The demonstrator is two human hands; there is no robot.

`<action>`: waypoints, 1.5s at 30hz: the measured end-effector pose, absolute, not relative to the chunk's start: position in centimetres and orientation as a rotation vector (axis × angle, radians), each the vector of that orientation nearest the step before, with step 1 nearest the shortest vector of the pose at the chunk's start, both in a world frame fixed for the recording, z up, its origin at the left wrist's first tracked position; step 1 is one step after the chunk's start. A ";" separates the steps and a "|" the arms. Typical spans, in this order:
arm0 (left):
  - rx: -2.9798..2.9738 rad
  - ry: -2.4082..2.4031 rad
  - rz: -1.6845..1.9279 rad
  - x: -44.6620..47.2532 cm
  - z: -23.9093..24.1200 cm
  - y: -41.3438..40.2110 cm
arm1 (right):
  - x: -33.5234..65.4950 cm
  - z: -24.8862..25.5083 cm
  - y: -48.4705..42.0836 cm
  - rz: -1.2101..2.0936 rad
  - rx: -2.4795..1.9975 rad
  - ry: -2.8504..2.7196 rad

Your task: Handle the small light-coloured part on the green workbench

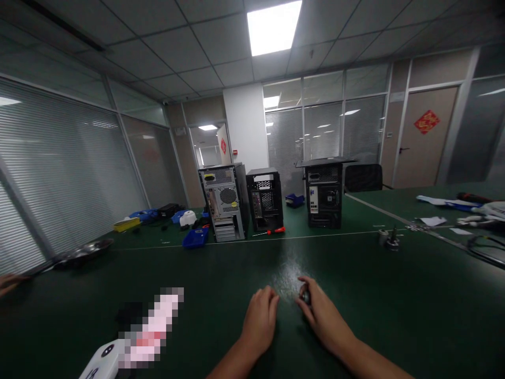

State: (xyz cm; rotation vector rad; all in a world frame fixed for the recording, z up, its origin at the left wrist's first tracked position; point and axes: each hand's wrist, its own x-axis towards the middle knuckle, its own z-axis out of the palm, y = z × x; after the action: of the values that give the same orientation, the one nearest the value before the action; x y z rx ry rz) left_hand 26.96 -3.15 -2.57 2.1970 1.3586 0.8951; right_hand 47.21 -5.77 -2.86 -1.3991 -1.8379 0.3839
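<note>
My right hand [321, 313] is curled around a small, dark, shiny metal part [306, 296], held between thumb and fingers above the green tabletop [221, 273]. The part's exact kind is too small to tell. To its left, a short gap away, my left hand [260, 318] is closed, with its fingers pressed together and turned toward the right hand. Its inner side is hidden, so whether anything is in it does not show.
Computer cases, a grey one [226, 202], an open black one [265, 200] and another black one [325, 195], stand at the back. A red screwdriver [276, 230], blue tray [195, 238] and metal parts [392, 240] lie around. Another person's hand [11, 282] is far left.
</note>
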 end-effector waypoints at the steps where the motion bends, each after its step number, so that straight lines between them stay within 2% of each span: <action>1: 2.101 1.402 0.960 26.7 -2.7 -2.8 | 47.6 -3.0 -5.5 0.390 -1.447 -1.722; 4: 1.878 1.443 1.038 26.0 -2.8 -1.8 | 48.8 -3.2 -4.8 0.461 -1.528 -1.519; 7: 1.839 1.409 1.050 25.9 -2.7 -1.8 | 49.2 -2.9 -5.0 0.512 -1.524 -1.555; 12: 2.102 1.234 1.033 26.5 -1.7 -3.5 | 47.5 -1.4 -7.2 0.509 -1.384 -1.965; 17: 2.423 1.003 0.821 26.6 -1.9 -4.5 | 46.2 -0.6 -8.4 0.442 -1.298 -2.310; 33: 2.646 0.996 0.556 26.5 -3.4 -3.4 | 44.9 -1.4 -7.8 0.210 -1.354 -2.543; 38: 2.679 1.063 0.506 26.7 -3.5 -3.3 | 44.9 -2.0 -7.4 0.190 -1.350 -2.472; 45: 2.554 1.486 0.621 26.0 -1.9 -4.3 | 49.4 -0.8 -6.0 0.121 -1.522 -2.039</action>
State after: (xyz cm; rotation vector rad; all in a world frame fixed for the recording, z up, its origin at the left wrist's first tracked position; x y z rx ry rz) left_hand 25.96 -4.28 -1.87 2.5540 1.4865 0.6211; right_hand 49.44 -6.03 -0.82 -1.5216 -2.0386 0.1214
